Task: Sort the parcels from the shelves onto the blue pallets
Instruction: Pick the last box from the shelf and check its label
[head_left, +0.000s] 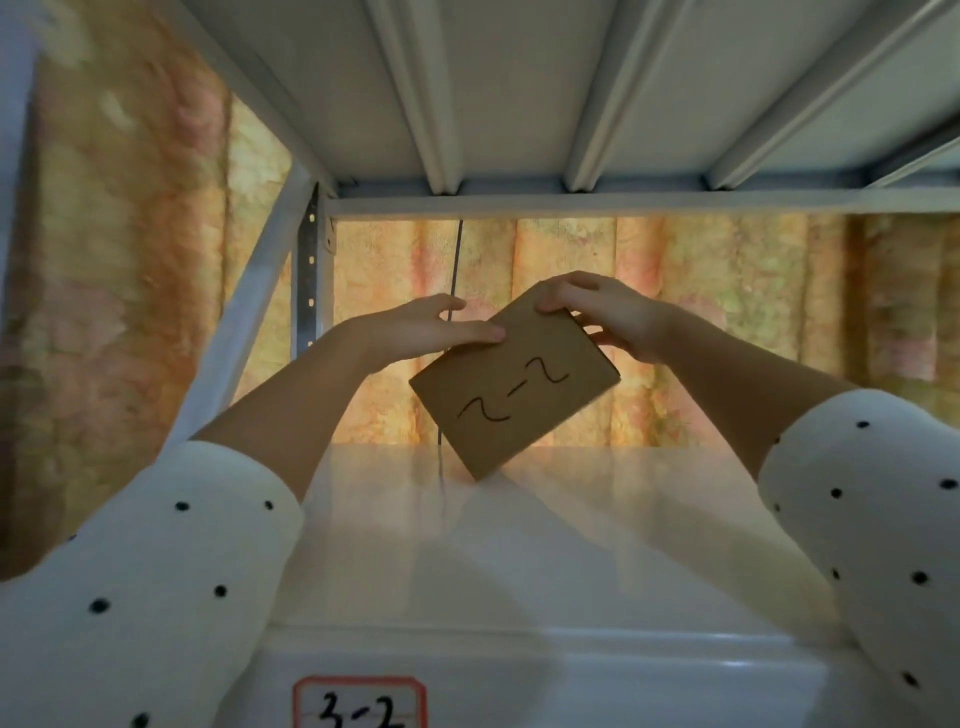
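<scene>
A flat brown cardboard parcel (514, 387) with "2-2" handwritten on its face is tilted, its lower corner resting on the white shelf board (519, 545). My left hand (421, 327) presses fingers on the parcel's upper left edge. My right hand (602, 312) grips its top right corner between thumb and fingers. Both arms reach deep into the shelf bay, in white sleeves with black dots.
A label reading "3-2" (359, 702) is stuck on the shelf's front edge. The ribbed underside of the upper shelf (519, 93) is close overhead. A metal upright (310, 270) stands at the back left, and a thin black cable (456, 260) hangs before the orange curtain.
</scene>
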